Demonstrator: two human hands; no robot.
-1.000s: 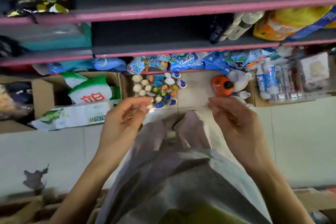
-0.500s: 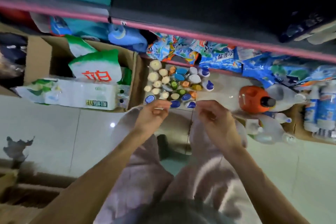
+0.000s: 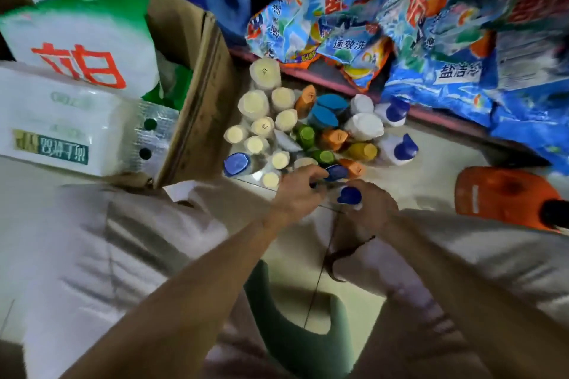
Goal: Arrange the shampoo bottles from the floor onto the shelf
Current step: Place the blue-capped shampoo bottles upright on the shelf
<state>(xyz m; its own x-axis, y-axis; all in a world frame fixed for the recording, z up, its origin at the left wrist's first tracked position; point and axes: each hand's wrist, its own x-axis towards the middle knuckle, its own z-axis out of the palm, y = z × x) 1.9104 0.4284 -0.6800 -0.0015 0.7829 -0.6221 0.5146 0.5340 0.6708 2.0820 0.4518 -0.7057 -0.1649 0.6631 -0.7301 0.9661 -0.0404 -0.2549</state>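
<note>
Both hands grip blue-capped shampoo bottles (image 3: 349, 195) on floor.

We identify a shop stockroom or aisle: detergent bags (image 3: 431, 49) crowd the pink-edged bottom shelf (image 3: 338, 86), an open cardboard carton (image 3: 197, 95) holds stock, and capped bottles (image 3: 295, 129) cluster on the tiled floor (image 3: 431, 169).

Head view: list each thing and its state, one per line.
Bottles: upright, clustered on floor, caps on.
Left hand: grips a blue-capped bottle.
Right hand: holds another blue cap.
Cardboard box: open, filled with bags.
Orange jug: capped.
</note>
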